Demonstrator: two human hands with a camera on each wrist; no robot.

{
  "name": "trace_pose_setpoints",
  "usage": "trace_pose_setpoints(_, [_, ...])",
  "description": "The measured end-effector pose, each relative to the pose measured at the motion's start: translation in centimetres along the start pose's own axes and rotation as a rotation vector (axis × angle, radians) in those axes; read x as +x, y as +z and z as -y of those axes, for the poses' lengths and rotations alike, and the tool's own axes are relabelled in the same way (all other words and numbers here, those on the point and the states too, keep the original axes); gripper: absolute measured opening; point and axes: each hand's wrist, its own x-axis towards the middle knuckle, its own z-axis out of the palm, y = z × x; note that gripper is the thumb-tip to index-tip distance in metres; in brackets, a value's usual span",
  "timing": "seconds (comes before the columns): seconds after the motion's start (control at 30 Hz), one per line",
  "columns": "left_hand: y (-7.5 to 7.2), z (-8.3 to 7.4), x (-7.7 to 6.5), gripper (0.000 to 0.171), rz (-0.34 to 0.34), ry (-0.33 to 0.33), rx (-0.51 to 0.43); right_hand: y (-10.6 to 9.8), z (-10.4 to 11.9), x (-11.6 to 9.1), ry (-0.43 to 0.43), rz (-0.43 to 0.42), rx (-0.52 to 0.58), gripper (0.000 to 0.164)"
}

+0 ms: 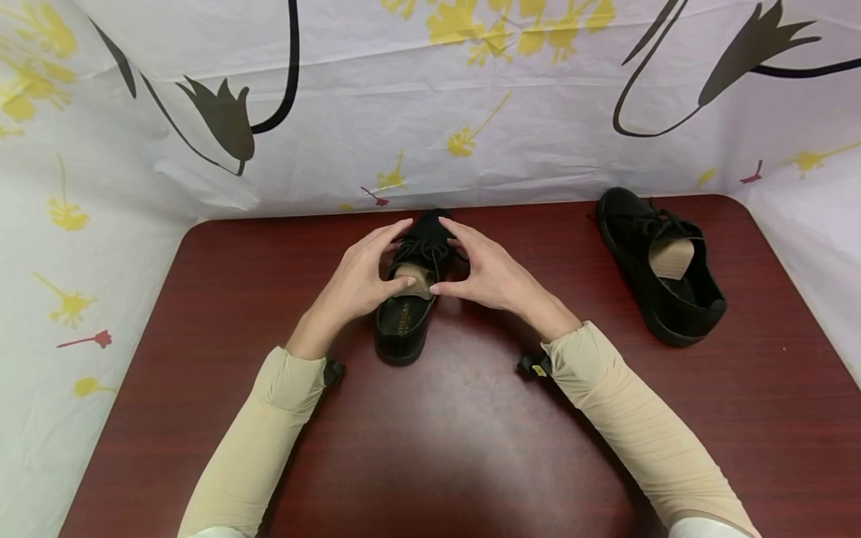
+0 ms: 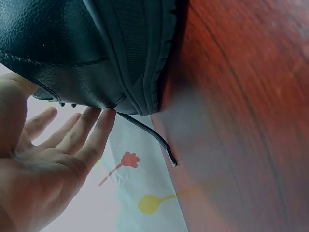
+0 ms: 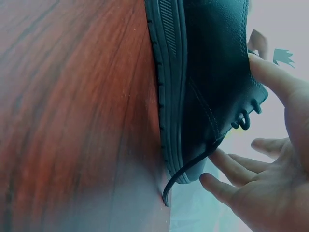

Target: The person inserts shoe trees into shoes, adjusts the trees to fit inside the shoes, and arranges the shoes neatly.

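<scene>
A black lace-up shoe (image 1: pixel 402 340) stands on the table with its toe toward the back wall. Its laces (image 1: pixel 425 249) are tied in a bow, and a tan piece (image 1: pixel 417 278) shows in the opening. My left hand (image 1: pixel 359 273) is at the shoe's left side, thumb over the opening, fingers spread and fairly straight. In the left wrist view its fingertips (image 2: pixel 107 116) meet the shoe's side near a lace end. From the right, my right hand (image 1: pixel 494 269) reaches to the shoe, its thumb (image 3: pixel 263 67) at the collar rim and its other fingers loosely extended.
A second black shoe (image 1: pixel 679 306) stands on the right of the dark red wooden table (image 1: pixel 430 448), its toe pointing back and left. A white sheet with printed flowers (image 1: pixel 350 134) hangs behind the table's rear edge and along both sides.
</scene>
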Motion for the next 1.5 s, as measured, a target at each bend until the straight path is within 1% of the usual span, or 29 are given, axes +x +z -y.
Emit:
trace_pose_setpoints(0.13, [-0.2, 0.1, 0.0, 0.084, 0.033, -0.018, 0.017, 0.1, 0.3, -0.3, -0.003, 0.001, -0.038, 0.102])
trace_pose_setpoints(0.3, [-0.5, 0.4, 0.1, 0.081, 0.075, -0.037, 0.020, 0.3, 0.5, -0.5, -0.013, -0.022, -0.084, 0.097])
trace_pose_setpoints(0.5, [-0.8, 1.0, -0.2, 0.076, 0.122, -0.075, -0.017, 0.6, 0.6, -0.9, -0.018, -0.046, -0.090, 0.089])
trace_pose_setpoints(0.63, [-1.0, 1.3, -0.3, 0.073, 0.143, -0.104, -0.014, 0.8, 0.6, -1.0, -0.017, -0.047, -0.082, 0.084])
trace_pose_setpoints(0.8, [-1.2, 1.4, -0.3, 0.075, 0.167, -0.130, -0.029, 0.8, 0.9, -1.3, -0.002, -0.046, -0.061, 0.083])
trace_pose_setpoints(1.03, [-1.4, 1.4, -0.6, 0.086, 0.205, -0.151, -0.034, 0.8, 1.3, -1.6, 0.013, -0.013, -0.063, 0.086])
trace_pose_setpoints(1.13, [-1.4, 1.4, -0.7, 0.085, 0.213, -0.144, -0.044, 0.9, 1.3, -1.7, 0.022, -0.004, -0.040, 0.088])
trace_pose_setpoints(1.27, [-1.2, 1.5, -0.8, 0.084, 0.205, -0.132, -0.070, 1.2, 1.1, -1.8, 0.019, 0.000, 0.017, 0.087])
trace_pose_setpoints(1.5, [-0.4, 1.3, -1.0, 0.085, 0.187, -0.138, -0.178, 1.7, 0.7, -2.0, 0.016, -0.019, 0.098, 0.085])
